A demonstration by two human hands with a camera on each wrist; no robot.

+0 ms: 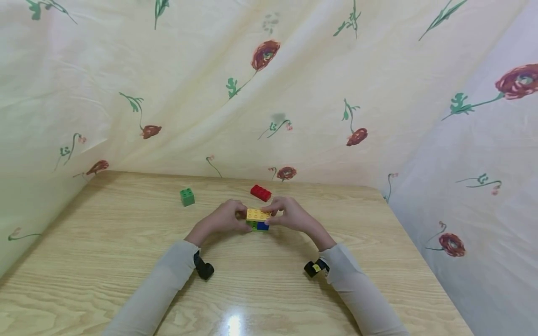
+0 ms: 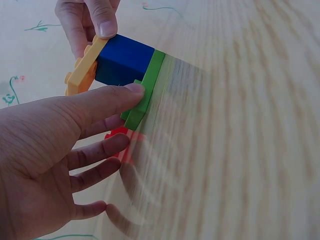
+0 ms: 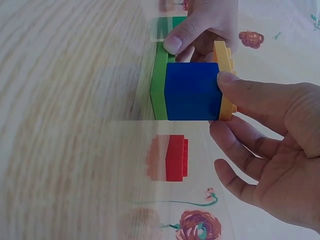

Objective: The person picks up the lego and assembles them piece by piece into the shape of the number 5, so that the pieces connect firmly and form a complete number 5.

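Observation:
A small stack of toy building bricks stands on the table between both hands. At its bottom is a flat light green brick point(image 3: 159, 95), with a blue brick point(image 3: 192, 92) on one end of it. A flat yellow brick point(image 1: 254, 214) lies on top of the blue one and overhangs the green brick's other end. My left hand point(image 1: 229, 217) pinches the light green brick at its left end, thumb in front. My right hand point(image 1: 293, 215) grips the yellow brick's right end between thumb and fingers, the thumb tip at its seam with the blue brick.
A red brick point(image 1: 260, 192) lies just behind the stack. Farther left stands a dark green square brick point(image 1: 187, 197). The wooden table point(image 1: 260, 280) meets a flowered cloth point(image 1: 201, 116) at the back and sides. Each wrist wears a black camera strap.

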